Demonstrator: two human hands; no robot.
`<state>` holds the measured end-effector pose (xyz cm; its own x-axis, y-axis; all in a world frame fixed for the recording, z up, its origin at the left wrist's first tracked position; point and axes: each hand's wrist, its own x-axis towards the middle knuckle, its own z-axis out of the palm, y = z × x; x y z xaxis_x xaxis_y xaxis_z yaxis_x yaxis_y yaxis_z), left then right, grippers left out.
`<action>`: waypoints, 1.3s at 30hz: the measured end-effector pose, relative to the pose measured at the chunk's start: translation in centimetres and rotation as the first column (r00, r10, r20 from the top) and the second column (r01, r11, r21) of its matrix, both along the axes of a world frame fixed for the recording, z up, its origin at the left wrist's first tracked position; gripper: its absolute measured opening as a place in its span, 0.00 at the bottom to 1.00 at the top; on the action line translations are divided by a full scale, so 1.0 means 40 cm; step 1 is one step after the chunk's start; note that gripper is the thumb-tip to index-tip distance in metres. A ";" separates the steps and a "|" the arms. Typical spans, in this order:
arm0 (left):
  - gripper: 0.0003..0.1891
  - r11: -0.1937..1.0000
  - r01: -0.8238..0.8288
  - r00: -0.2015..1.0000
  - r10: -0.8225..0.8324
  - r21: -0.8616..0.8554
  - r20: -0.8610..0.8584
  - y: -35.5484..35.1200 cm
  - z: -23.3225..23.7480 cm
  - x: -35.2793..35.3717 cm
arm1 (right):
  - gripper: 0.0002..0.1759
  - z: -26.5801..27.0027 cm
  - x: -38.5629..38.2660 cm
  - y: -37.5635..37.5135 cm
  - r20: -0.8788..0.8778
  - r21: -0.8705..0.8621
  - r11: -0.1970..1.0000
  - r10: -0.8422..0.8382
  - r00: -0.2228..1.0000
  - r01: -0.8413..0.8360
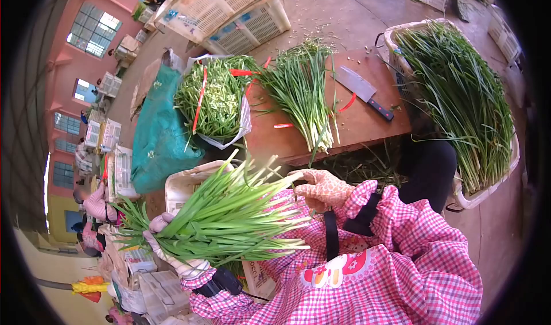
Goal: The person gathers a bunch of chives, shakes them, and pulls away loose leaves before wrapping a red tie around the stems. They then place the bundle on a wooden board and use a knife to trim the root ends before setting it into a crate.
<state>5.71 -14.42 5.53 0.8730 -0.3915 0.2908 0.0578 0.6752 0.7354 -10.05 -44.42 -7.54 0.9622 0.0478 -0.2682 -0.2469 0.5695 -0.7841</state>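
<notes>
A large fanned bunch of green leafy stalks [229, 216] lies across my left hand [162, 231], whose gloved fingers are wrapped round its leafy side. The pale cut ends point right. At those ends my right hand [323, 190], in a patterned glove, pinches a thin stalk. Beyond my hands, a second bunch [304, 92] rests on a reddish-brown board [270, 138]. A cleaver [359, 86] with a dark handle lies on the board, right of that bunch. Red strips [348, 102] lie near it.
A long white basket [515, 153] full of long green stalks stands at the right. Left of the board are a lined container of trimmings [215, 98] and a teal sack [158, 135]. Crates [247, 29] stand behind. A person [99, 203] is at the far left.
</notes>
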 end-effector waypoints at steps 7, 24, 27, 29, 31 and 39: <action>0.14 0.994 -0.111 0.990 0.112 0.015 -0.082 -0.054 0.026 -0.040 | 0.35 -0.023 -0.016 -0.008 -0.035 -0.107 0.994 -0.031 0.999 0.027; 0.12 0.889 0.274 0.897 -0.374 -0.365 -0.236 -0.036 0.040 -0.050 | 0.11 -0.093 -0.108 -0.139 -0.105 -0.924 0.345 0.193 0.976 -0.167; 0.11 0.875 0.287 0.911 -0.375 -0.390 -0.171 -0.012 0.042 -0.047 | 0.10 -0.120 -0.143 -0.201 -0.482 -0.872 -0.238 0.274 0.832 -0.427; 0.11 0.869 0.285 0.910 -0.378 -0.405 -0.170 0.004 0.044 -0.045 | 0.12 -0.076 -0.159 -0.226 -0.605 -0.782 -0.337 0.203 0.770 -0.525; 0.11 0.871 0.292 0.908 -0.382 -0.395 -0.171 0.016 0.041 -0.040 | 0.13 -0.004 -0.165 -0.219 -0.284 -0.950 -0.189 0.190 0.940 -0.249; 0.11 0.884 0.310 0.909 -0.384 -0.350 -0.165 -0.041 0.052 -0.080 | 0.13 0.120 -0.044 -0.069 0.430 -0.863 0.360 0.158 0.889 0.354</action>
<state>2.50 -16.05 7.61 0.7535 -0.6033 0.2613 0.4676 0.7711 0.4321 -11.82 -47.17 -2.72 0.9501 -0.0778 0.3021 0.2104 -0.5550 -0.8048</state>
